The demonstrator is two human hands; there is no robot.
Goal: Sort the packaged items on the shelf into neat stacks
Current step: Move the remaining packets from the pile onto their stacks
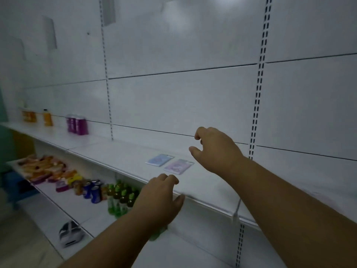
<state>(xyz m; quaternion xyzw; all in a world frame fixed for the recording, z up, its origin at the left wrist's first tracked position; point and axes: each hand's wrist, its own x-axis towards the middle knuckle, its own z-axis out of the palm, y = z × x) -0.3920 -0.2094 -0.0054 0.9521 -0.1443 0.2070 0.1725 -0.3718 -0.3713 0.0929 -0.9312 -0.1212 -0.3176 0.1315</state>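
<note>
Two flat packets lie side by side on the white upper shelf point(119, 153): a blue packet point(159, 160) on the left and a pink packet point(178, 166) on the right. My right hand point(214, 149) hovers just right of the pink packet, fingers curled and apart, holding nothing. My left hand point(160, 200) hangs at the shelf's front edge, below the packets, fingers spread and empty. Neither hand touches a packet.
Purple cans point(76, 123) and orange bottles point(47, 118) stand far left on the upper shelf. The lower shelf point(77, 207) carries snack packets point(44, 169), blue cans point(92, 191) and green bottles point(119, 198). A slotted upright point(257, 89) runs down the white back wall.
</note>
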